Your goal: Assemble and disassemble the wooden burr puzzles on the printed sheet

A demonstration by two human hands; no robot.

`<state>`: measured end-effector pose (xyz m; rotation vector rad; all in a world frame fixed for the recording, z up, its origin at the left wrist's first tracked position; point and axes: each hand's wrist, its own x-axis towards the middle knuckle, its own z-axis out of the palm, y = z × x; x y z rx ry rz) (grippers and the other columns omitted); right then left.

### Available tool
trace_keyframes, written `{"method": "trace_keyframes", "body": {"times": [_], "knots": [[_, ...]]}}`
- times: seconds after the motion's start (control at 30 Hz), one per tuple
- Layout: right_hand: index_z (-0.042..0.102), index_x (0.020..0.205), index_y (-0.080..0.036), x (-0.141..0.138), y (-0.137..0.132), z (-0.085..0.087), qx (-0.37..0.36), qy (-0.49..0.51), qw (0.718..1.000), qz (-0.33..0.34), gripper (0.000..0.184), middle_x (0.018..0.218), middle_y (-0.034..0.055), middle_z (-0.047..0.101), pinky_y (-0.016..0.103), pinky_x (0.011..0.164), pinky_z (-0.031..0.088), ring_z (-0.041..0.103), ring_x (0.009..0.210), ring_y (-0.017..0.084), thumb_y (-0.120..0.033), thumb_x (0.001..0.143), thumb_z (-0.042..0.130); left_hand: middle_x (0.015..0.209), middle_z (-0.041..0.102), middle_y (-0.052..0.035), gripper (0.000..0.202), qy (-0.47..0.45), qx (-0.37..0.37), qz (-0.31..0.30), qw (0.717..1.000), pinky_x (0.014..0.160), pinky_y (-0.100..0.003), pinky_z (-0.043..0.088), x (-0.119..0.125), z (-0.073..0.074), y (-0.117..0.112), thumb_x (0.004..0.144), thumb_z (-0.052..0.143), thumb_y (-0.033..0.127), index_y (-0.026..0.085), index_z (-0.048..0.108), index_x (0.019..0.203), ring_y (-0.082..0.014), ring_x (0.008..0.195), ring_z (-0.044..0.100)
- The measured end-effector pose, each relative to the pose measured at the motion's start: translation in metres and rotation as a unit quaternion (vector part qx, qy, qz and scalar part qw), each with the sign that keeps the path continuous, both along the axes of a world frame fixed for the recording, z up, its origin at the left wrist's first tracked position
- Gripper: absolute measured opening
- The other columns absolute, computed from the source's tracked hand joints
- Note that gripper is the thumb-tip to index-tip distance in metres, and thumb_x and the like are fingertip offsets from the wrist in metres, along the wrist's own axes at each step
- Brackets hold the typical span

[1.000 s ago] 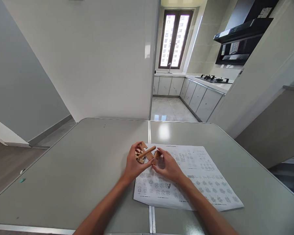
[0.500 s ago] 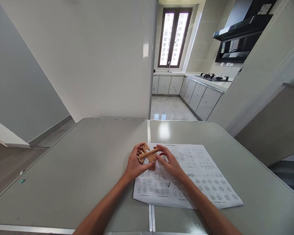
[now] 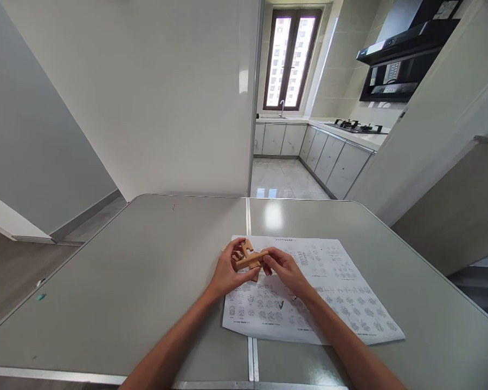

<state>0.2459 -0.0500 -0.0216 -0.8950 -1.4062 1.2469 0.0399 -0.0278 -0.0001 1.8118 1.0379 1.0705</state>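
Note:
Several notched wooden puzzle pieces (image 3: pixel 246 248) are gathered in my left hand (image 3: pixel 226 271), whose fingers and thumb wrap round them. My right hand (image 3: pixel 283 269) pinches the right end of a wooden stick (image 3: pixel 252 260), which lies across the other pieces. Its left end reaches toward my left palm. How the pieces fit together is partly hidden by my fingers. Beneath both hands lies a large white sheet of paper (image 3: pixel 268 319) printed with rows of small diagrams.
The grey table (image 3: pixel 126 281) has a metal seam (image 3: pixel 251 357) down its middle. A small green bit (image 3: pixel 40 297) lies near its left edge. Beyond the table are a pale wall (image 3: pixel 166 108) and a kitchen with a gas hob (image 3: pixel 358 127).
The stick has tipped from a slant toward level, its right end lower, and my right fingers have closed in round that end. The left hand still holds the wooden pieces. The view shifted slightly.

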Motion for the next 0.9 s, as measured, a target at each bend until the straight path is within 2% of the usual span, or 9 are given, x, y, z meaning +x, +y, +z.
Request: {"method": "trace_keyframes", "body": {"times": [0.27,0.9], "knots": [[0.071,0.101,-0.022,-0.0018,-0.0003,-0.0029,0.006,-0.002,1.0,-0.002,0.038,0.08,0.0014,0.064,0.03,0.06,0.043,0.049,0.06,0.013,-0.058,0.097,0.063,0.11,0.068,-0.0053,0.067,-0.006,0.013,0.047,0.999,0.08,-0.033,0.055,0.0013,-0.0008,0.0013,0.073,0.083,0.034,0.024,0.055,0.134,-0.0185,0.089,0.064],[0.07,0.104,-0.021,-0.0035,-0.0016,-0.0044,-0.004,0.032,0.999,0.016,0.03,0.081,0.0004,0.062,0.028,0.055,0.032,0.044,0.056,0.01,-0.05,0.099,0.063,0.12,0.065,-0.0094,0.071,-0.023,0.007,0.039,0.999,0.078,-0.033,0.054,-0.0009,-0.0056,0.0022,0.075,0.083,0.037,0.024,0.053,0.137,-0.0164,0.083,0.061]]}}
